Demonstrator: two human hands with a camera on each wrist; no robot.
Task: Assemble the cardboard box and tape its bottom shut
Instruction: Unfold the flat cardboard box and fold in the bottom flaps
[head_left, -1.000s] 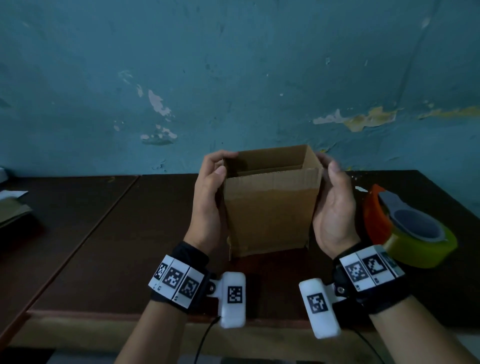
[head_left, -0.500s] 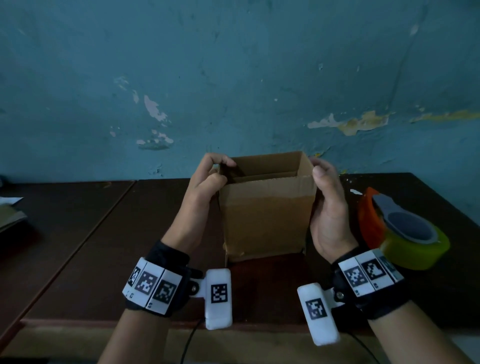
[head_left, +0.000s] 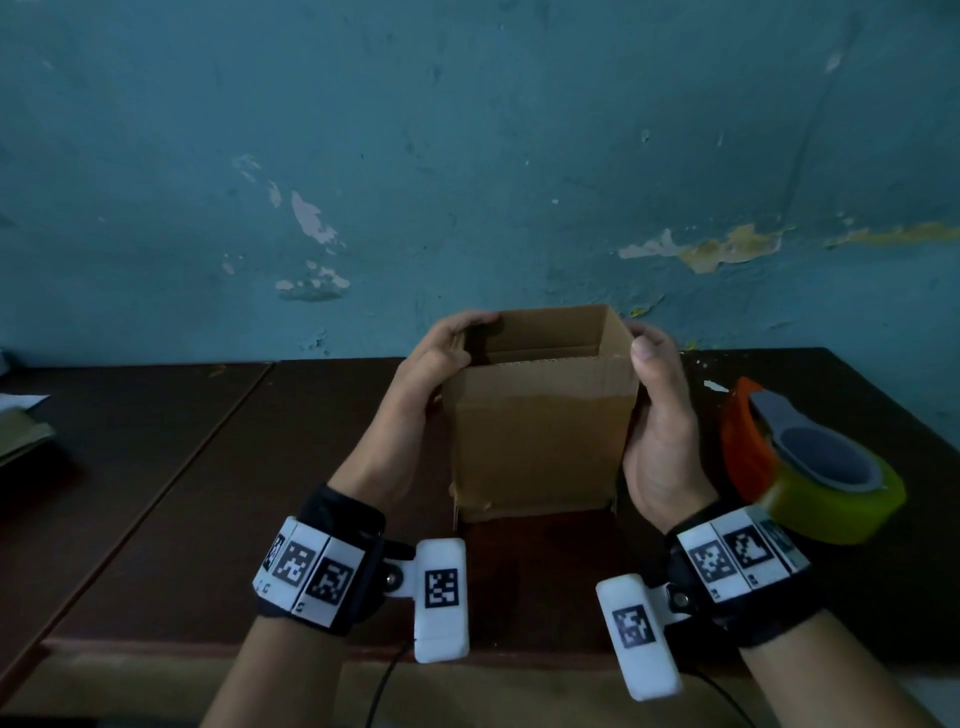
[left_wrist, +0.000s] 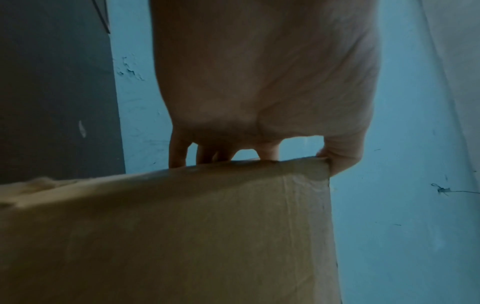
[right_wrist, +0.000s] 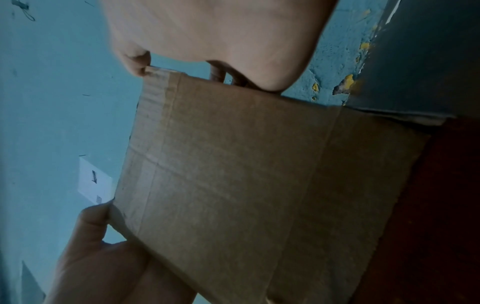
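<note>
Standing upright on the dark wooden table (head_left: 291, 467), open end up, the cardboard box (head_left: 540, 441) sits between both hands near the table's front edge. Plain brown, squared into a tube; its far inner wall shows a horizontal fold line below the rim.

Left hand (head_left: 415, 395): pressed against the box's left side. Fingers (head_left: 467, 319) curl over the top rim at the far left corner, thumb lies along the near left corner. From the left wrist view, the fingertips hook over the cardboard edge and the thumb clamps the corner. So, fingers closed on the box.

Right hand (head_left: 660, 431): palm flat along the right wall, thumb (head_left: 644, 351) up at the near top corner, the other fingers wrapped round behind the right side. The right wrist view shows the thumb tip pinching the rim corner. Also clamped on the box.

In the right wrist view the box's lower flaps appear to hang straight down, with a crease line across the near panel; whether the bottom is folded shut cannot be told from any view.

Tape dispenser (head_left: 748, 436), orange body with a grey top, carries a roll of yellowish tape (head_left: 831, 504). It lies on the table just right of the right hand, not touching it.

Papers (head_left: 21, 426) lie at the far left of the table. Behind everything, a teal wall (head_left: 467, 156) with patches of peeling paint.

Black wrist bands with printed markers on both wrists.
</note>
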